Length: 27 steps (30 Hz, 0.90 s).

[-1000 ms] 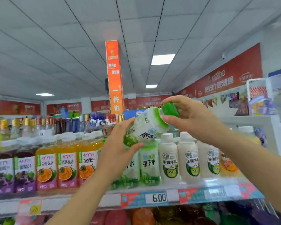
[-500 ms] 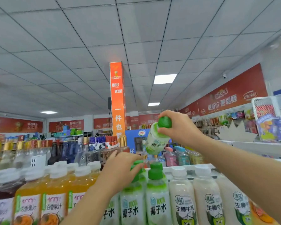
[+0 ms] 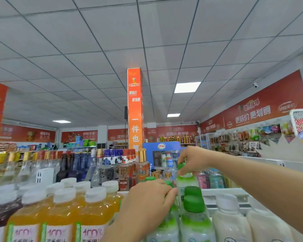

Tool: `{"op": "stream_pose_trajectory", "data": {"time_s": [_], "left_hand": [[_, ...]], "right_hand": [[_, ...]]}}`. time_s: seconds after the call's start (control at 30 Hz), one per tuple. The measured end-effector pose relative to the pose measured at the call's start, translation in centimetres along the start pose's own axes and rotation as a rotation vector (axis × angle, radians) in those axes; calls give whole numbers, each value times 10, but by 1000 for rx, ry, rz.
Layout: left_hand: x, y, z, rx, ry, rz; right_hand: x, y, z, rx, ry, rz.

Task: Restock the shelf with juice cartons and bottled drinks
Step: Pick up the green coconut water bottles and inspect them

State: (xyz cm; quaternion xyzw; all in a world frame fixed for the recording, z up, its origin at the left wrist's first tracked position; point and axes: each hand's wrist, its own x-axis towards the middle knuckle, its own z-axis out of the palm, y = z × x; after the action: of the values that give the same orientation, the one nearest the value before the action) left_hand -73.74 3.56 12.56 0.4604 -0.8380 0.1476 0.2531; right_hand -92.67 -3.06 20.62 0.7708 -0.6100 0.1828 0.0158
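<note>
My right hand [image 3: 193, 159] pinches the green cap of a white-and-green coconut water bottle [image 3: 185, 182], which stands upright at the back of the row of green-capped bottles [image 3: 194, 222]. The held bottle's lower half is hidden behind the front bottles. My left hand [image 3: 147, 205] lies over the tops of the green-capped bottles just left of it, fingers curled round one bottle's top. That hand covers most of those bottles.
Orange juice bottles [image 3: 63, 219] with white caps fill the shelf to the left. White coconut milk bottles [image 3: 230, 222] stand to the right. Glass liquor bottles [image 3: 112, 168] line the shelf behind. An orange pillar [image 3: 135, 109] rises beyond.
My right hand has brought the coconut water bottle from tilted and raised down to upright behind the front row. My left hand stays on the green-capped tops. The view has tilted upward.
</note>
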Motion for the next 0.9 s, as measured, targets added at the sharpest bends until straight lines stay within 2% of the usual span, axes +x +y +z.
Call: {"op": "stream_pose_trajectory", "data": {"time_s": [0.43,0.57,0.67,0.8,0.9], "left_hand": [[-1,-2,3,0,17,6],[0,-3,3,11,21,-2],[1,-2,4,3,30,-9],[-3,2,0,-43,45,-24],[-6,12,-3,-49,121,-18]], "right_hand": [[21,14,22,25,-291,-11],[21,24,20,93,-289,-46],[12,24,12,21,-270,-90],[-19,20,-9,-95,-140,-200],[-56,19,-20,-113,-49,-277]]}}
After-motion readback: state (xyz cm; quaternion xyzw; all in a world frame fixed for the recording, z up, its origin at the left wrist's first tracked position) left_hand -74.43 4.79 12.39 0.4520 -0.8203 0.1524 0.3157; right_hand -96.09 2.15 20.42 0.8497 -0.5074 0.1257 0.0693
